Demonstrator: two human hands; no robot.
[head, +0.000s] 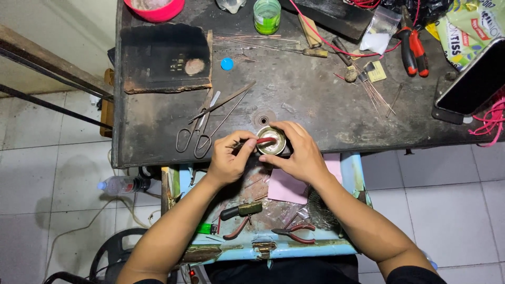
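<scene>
Right hand (300,155) cups a small round metal tin (272,141) at the near edge of the dark desk (305,100); left hand (229,158) pinches a thin red-tipped tool (264,140) with its tip inside the tin. Best done, I judge, with the tin braced firm against the desk edge and the tool worked in small, light strokes. Packaging: green-and-yellow printed bag (463,31) at far right, small clear plastic pouch (381,29) beside it, green-labelled clear jar (267,16) at top centre.

Small round tin (271,140) between left hand (227,159) and right hand (298,152), above dark workbench (315,105).
</scene>
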